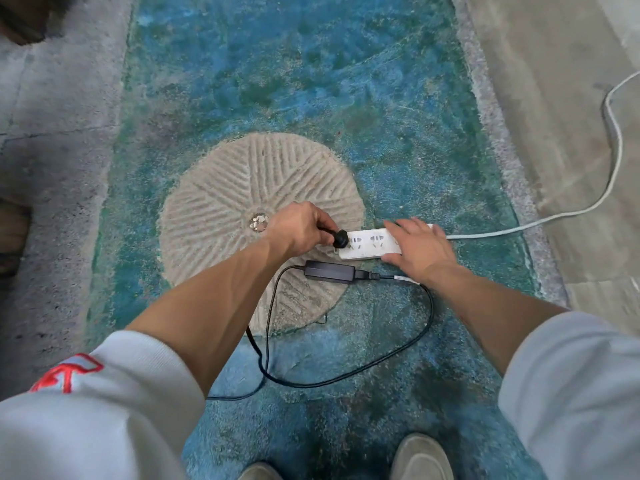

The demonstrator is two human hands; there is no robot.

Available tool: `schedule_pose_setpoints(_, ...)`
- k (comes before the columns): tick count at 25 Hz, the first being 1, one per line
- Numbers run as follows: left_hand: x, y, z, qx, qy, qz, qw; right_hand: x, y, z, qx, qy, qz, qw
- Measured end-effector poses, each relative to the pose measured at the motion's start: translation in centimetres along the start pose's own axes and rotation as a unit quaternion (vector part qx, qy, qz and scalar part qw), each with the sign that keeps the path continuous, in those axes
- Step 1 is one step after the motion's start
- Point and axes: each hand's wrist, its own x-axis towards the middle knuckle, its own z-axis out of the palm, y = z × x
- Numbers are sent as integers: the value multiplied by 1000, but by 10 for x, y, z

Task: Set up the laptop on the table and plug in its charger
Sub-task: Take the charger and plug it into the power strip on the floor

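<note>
the black plug (340,238) is pinched in the curled fingers of the left hand (298,229) and is held at the near end of the white power strip (372,242), right against the first socket; whether its pins are already partly seated cannot be told. the strip is pressed flat onto the blue-painted floor (311,81) by the right hand (420,249), whose fingers are laid straight and spread over its far end, nothing being gripped. just below the pinch, towards the body, the charger brick (329,271) is lying on the edge of the round carved stone (242,188), and its black cable (398,351) is looped slackly from there back under the left forearm. beyond the pressing hand, the strip's own white cord (554,220) is trailed away to the right. the laptop is not in view.

for the step to be done well, the pins should be lined up squarely with the socket slots before any force is applied, and the push should be made straight along the pins rather than at a slant. the strip should be kept pinned so that it is not slid away by the push. fingertips are best kept clear of the pins.
</note>
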Motion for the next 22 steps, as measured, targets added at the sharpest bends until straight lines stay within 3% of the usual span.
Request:
schedule_pose_setpoints(6,4,17,10,20,0,-2,1000,0,7,7,-19,22,-14,999)
schedule_pose_setpoints(15,4,30,13,183,48,32,981,-1,7,11,-24,34,-12,999)
schedule_pose_setpoints(22,-1,42,20,237,57,27,970,-2,5,9,-15,33,-7,999)
